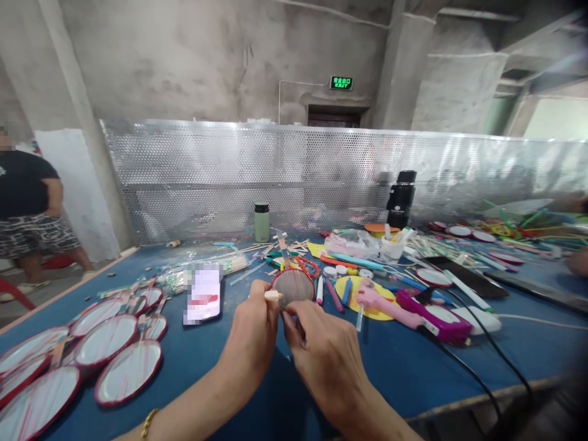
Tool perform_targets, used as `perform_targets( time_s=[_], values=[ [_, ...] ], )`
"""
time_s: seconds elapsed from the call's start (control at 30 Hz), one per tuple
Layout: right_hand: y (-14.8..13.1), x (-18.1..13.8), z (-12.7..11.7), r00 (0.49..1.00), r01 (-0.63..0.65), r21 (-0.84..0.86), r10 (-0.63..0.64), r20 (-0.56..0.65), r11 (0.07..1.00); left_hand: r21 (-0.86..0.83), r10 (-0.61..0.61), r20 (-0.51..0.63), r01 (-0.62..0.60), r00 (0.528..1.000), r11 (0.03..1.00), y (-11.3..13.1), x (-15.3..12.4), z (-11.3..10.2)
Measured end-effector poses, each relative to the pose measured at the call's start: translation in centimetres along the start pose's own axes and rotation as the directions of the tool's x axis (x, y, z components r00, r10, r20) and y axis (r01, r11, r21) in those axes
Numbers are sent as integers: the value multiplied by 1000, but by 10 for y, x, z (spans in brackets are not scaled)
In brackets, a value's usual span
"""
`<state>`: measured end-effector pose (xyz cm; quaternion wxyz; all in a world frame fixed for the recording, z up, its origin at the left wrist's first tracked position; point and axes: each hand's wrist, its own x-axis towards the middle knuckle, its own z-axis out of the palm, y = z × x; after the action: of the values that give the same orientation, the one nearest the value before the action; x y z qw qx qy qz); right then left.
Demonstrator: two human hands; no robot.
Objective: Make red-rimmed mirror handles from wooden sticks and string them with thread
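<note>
Between my hands is a small round red-rimmed disc point(294, 286) with a greyish, translucent face. A flat strip points away from its far edge. My left hand point(255, 324) is closed at the disc's left edge, thumb and fingers pressed together. A short beige piece with a pointed tip point(273, 296) sticks out from those fingers; its kind is unclear. My right hand point(324, 352) has its fingers curled at the near edge of the disc, pinching there, and the fingertips are partly hidden. Several larger red-rimmed round discs point(129, 372) lie at the left.
A phone point(203, 294) lies left of my hands. Markers point(334, 295), a pink-and-purple tool point(434, 315) with cables and a yellow disc point(379, 298) are at the right. A green bottle point(261, 223) and black flask point(401, 202) stand before the perforated metal screen point(229, 165). A person point(27, 190) stands left.
</note>
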<state>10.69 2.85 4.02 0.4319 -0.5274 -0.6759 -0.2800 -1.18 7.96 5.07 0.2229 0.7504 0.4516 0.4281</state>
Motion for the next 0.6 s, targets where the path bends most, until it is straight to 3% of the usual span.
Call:
perform_targets(
  time_s=[0.13, 0.4, 0.6],
  values=[
    [0, -3, -1, 1000, -28, 111, 29, -7, 993, 8, 11, -7, -11, 1000, 1000, 0, -1, 0],
    [4, -11, -5, 975, 222, -85, -222, 14, 971, 31, 10, 7, -10, 1000, 999, 1, -1, -2],
    [10, -11, -12, 955, 295, -114, -290, 58, 949, 32, 4, 26, -5, 1000, 999, 1, 0, -1]
  ],
)
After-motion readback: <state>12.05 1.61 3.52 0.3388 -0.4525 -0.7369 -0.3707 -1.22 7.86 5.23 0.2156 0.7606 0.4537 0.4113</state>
